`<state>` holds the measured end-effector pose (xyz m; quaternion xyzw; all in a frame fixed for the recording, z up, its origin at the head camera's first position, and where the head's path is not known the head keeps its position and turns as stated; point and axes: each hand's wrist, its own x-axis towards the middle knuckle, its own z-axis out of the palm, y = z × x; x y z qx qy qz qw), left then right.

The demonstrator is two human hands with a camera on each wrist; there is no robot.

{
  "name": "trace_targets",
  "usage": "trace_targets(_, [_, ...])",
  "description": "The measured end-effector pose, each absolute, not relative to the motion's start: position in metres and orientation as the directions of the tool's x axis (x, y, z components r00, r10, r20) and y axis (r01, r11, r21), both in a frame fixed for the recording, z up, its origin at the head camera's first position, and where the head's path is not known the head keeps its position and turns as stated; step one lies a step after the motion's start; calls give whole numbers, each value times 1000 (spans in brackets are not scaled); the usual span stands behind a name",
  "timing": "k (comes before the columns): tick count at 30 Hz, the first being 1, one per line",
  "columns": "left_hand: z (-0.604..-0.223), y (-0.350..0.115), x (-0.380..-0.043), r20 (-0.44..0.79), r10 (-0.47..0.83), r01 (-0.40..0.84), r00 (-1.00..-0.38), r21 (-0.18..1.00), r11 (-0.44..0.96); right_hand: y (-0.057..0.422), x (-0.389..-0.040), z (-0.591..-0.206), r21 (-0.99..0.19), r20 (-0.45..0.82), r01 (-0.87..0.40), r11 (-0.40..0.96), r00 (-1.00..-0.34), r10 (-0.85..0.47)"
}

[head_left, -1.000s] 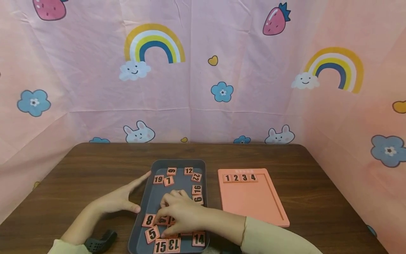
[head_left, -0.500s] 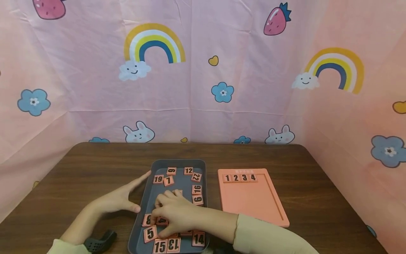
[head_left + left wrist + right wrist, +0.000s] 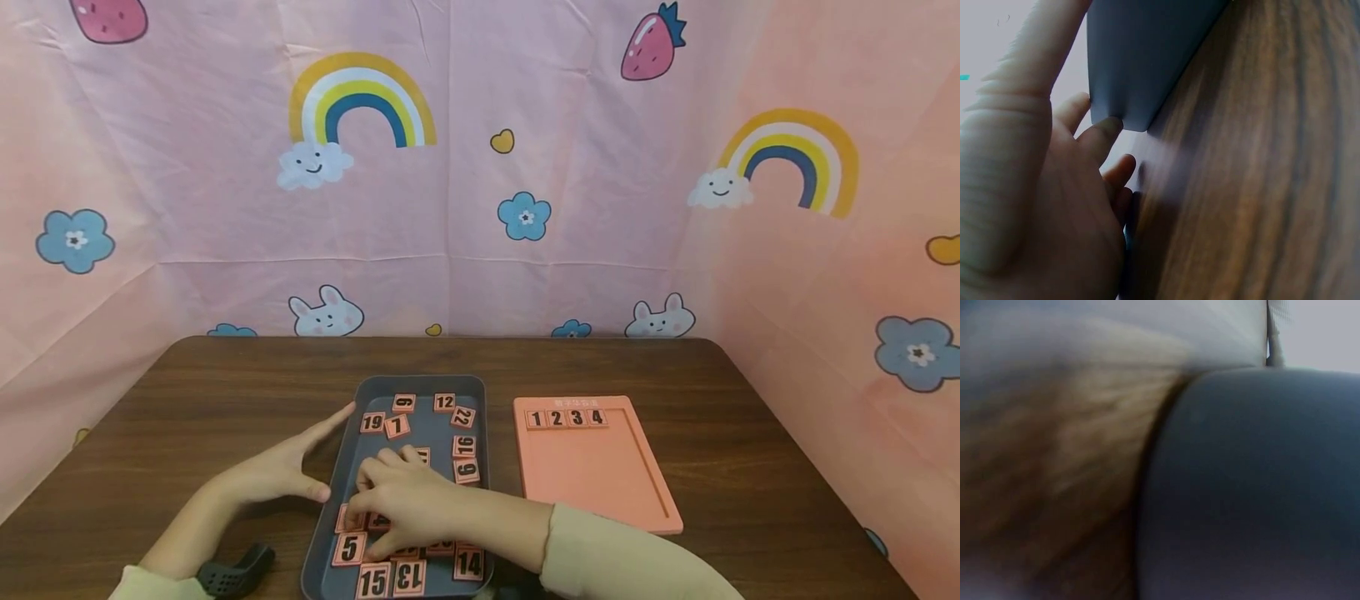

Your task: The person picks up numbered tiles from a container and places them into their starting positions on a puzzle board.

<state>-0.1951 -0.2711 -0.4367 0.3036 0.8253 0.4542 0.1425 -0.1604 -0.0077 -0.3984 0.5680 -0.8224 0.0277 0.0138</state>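
Observation:
A dark grey tray point(image 3: 420, 382) holds several pink square number tiles. My right hand point(image 3: 420, 500) reaches over its near half, thumb and index finger pinching the number 5 tile point(image 3: 348, 549) at its edges. The index finger partly covers another tile point(image 3: 345, 518) just above it. Beside the fingers lie the number 15 tile point(image 3: 373, 581) and an upside-down 13 tile point(image 3: 409, 577). My left hand point(image 3: 273, 471), fingers spread and straight, rests against the tray's left side. In the left wrist view, fingertips touch the tray wall point(image 3: 1141, 56). The right wrist view misses the fingers.
Right of the tray lies a pink puzzle board point(image 3: 592, 475) with tiles 1, 2, 3 and 4 in its top row point(image 3: 566, 418). Tiles 19 point(image 3: 372, 422), 7 point(image 3: 397, 427) and 12 point(image 3: 444, 402) lie in the tray's far end. A patterned cloth point(image 3: 450, 192) hangs behind the wooden table point(image 3: 247, 375).
My right hand has shifted slightly left, and the number 5 tile has slid left and turned straighter. The tile above it moved slightly left too. My left hand stays put.

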Motion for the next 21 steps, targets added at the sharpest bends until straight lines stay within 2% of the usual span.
trace_targets(12, [-436, -272, -196, 41, 629, 369, -776, 839, 400, -17, -159, -399, -46, 44, -933, 356, -358, -933])
trace_targets(21, [-436, -271, -195, 42, 632, 369, -774, 841, 396, -20, -157, -400, -156, 14, -916, 369, -375, -927])
